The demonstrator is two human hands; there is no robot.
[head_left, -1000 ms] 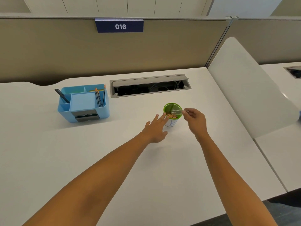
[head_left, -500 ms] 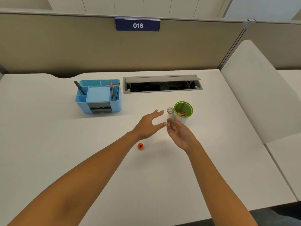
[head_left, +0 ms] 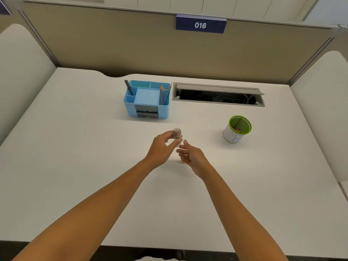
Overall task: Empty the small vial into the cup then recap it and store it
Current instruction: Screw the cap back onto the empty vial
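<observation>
We hold the small vial (head_left: 177, 136) upright in our left hand (head_left: 160, 150), fingers pinched around it, mouth up so the cap can go on; our right hand (head_left: 191, 155) sits just at its 5 o'clock, fingers loose and open, maybe touching the vial's bottom; the cup (head_left: 236, 129) stands at 3 o'clock, well apart; the blue organizer (head_left: 148, 99) waits at 11 o'clock for storing

Blue desk organiser (head_left: 147, 99) with pencils (head_left: 163, 95) beside a grey cable tray (head_left: 218, 94), on white desk (head_left: 75, 147).
</observation>
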